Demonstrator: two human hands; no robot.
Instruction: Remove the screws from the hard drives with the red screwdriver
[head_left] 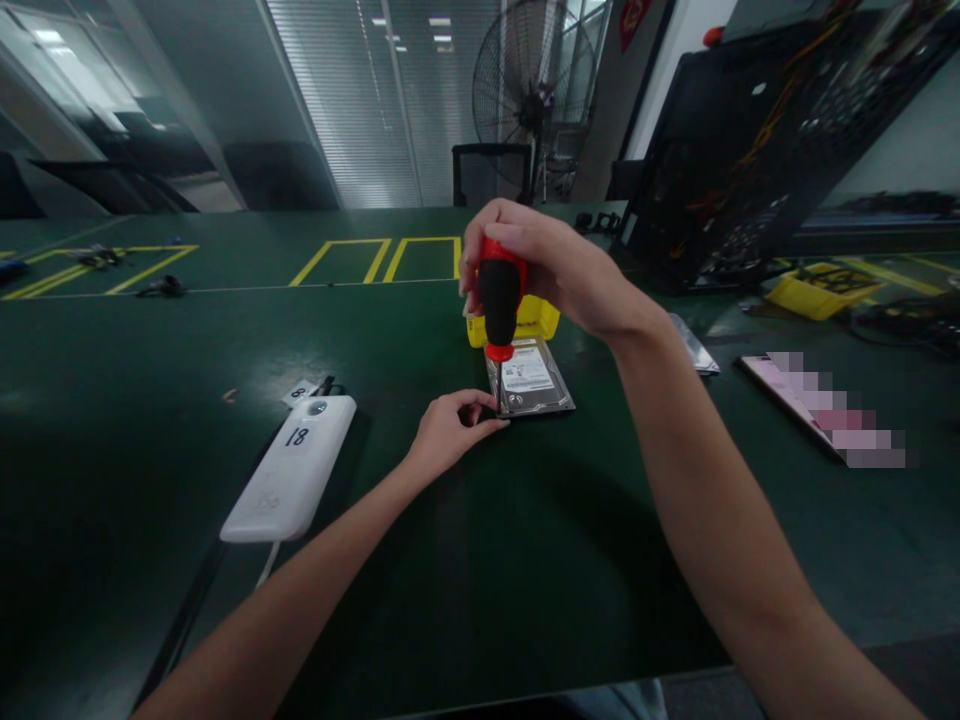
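A hard drive [547,398] lies label-up on the green worktop [510,570], just in front of a yellow tray [541,318]. The right hand [529,250] grips a red-and-black screwdriver [500,300] near-upright at its near-left corner, where the left hand [448,428] curls thumb and forefinger; whether they pinch the drive, I cannot tell. Upright, even pressure and a well-braced drive should help prevent slipping.

Left hand [450,432] and right hand [551,262] are bare, like the forearms [697,470]; pale blue clothing [626,698] shows below the table [450,610]'s near edge.
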